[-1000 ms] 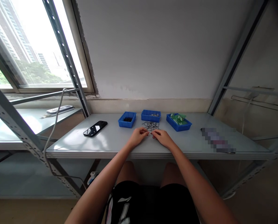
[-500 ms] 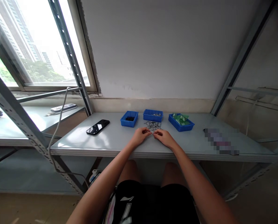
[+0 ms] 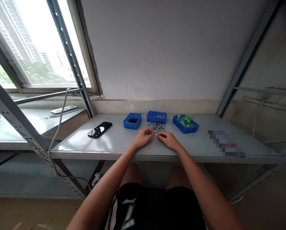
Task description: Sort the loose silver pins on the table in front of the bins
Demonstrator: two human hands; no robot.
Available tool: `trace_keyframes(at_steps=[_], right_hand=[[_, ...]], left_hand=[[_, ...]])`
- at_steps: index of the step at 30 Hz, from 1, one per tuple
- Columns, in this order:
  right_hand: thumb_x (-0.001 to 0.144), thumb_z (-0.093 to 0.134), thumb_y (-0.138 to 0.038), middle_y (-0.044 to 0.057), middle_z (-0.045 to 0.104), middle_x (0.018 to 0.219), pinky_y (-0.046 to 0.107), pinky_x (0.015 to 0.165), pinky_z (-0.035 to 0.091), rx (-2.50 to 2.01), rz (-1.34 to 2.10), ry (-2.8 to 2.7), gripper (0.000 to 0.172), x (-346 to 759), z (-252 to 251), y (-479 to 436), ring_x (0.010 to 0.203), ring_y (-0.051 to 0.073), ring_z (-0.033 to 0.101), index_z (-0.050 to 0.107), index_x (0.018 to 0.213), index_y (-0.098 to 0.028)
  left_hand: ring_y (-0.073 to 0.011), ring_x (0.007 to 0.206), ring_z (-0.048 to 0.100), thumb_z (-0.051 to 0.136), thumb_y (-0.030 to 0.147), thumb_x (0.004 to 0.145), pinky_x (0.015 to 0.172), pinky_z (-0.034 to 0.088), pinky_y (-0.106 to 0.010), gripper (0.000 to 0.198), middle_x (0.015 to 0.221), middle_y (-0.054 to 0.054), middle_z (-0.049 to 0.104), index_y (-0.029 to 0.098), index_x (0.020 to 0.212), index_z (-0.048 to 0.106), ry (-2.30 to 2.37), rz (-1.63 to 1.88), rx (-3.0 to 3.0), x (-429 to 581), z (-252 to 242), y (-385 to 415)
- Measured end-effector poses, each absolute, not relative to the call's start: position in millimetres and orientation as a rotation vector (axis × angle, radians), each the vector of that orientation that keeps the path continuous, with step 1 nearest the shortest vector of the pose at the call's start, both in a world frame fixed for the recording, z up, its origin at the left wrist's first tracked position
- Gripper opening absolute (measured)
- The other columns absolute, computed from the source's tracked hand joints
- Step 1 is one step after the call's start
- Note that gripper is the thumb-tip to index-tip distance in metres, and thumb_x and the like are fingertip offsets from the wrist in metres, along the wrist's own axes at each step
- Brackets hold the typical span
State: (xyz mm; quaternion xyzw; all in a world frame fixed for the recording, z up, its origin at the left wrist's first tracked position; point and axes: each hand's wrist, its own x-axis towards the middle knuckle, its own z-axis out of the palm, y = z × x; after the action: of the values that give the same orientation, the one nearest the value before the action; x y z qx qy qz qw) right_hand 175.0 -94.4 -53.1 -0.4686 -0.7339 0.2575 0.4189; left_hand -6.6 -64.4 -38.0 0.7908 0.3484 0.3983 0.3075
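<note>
My left hand [image 3: 143, 138] and my right hand [image 3: 168, 140] rest on the grey table [image 3: 114, 143], fingertips nearly meeting just in front of a small pile of metal screws [image 3: 156, 127]. Both hands pinch something tiny between thumb and fingers; it looks like a screw, but it is too small to be sure. Behind the pile stand three blue trays: the left tray [image 3: 132, 120] holds dark small parts, the middle tray [image 3: 157, 117] holds a few metal pieces, the right tray [image 3: 186, 124] holds green circuit boards.
A black phone [image 3: 99, 129] lies on the table's left part. A blurred object [image 3: 225, 143] lies at the right. Metal shelf posts stand at both sides, a cable [image 3: 58, 127] hangs along the left post, and a power strip [image 3: 63, 110] sits on the side shelf by the window.
The hands have stayed together at the near edge of the screw pile, with only small finger movements. The view has shifted slightly.
</note>
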Motion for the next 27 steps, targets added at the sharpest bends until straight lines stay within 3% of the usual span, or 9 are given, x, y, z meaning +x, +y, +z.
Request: trace_keyframes(at_steps=[5,14,27], right_hand=[[0.084,0.046,-0.042,0.002,0.062,0.068,0.029,0.067,0.043,-1.178,0.63,-1.812,0.028,174.9,-52.5,-94.5,0.066,0.016,0.056,0.06,0.077,-0.019],[0.081,0.051,-0.039,0.002,0.063,0.072,0.027,0.063,0.042,-1.164,0.654,-1.846,0.023,174.2,-53.9,-94.0,0.067,0.016,0.056,0.063,0.079,-0.019],[0.08,0.052,-0.035,0.002,0.067,0.08,0.029,0.068,0.042,-1.138,0.663,-1.882,0.021,171.8,-52.5,-95.7,0.074,0.018,0.058,0.067,0.079,-0.02]], left_hand=[[-0.0182,0.072,0.059,0.057,0.029,0.077,0.067,0.045,-0.029,0.017,0.077,-0.005,0.066,0.013,0.08,0.063,0.936,1.025,2.133,-7.5,-39.3,-63.9],[-0.0183,0.068,0.058,0.06,0.029,0.074,0.063,0.044,-0.028,0.017,0.074,-0.005,0.066,0.013,0.079,0.066,0.99,0.978,2.163,-7.5,-41.2,-63.6],[-0.0193,0.081,0.061,0.056,0.025,0.077,0.074,0.047,-0.029,0.015,0.085,-0.007,0.068,0.013,0.081,0.064,0.927,1.032,2.135,-7.4,-36.3,-65.0]])
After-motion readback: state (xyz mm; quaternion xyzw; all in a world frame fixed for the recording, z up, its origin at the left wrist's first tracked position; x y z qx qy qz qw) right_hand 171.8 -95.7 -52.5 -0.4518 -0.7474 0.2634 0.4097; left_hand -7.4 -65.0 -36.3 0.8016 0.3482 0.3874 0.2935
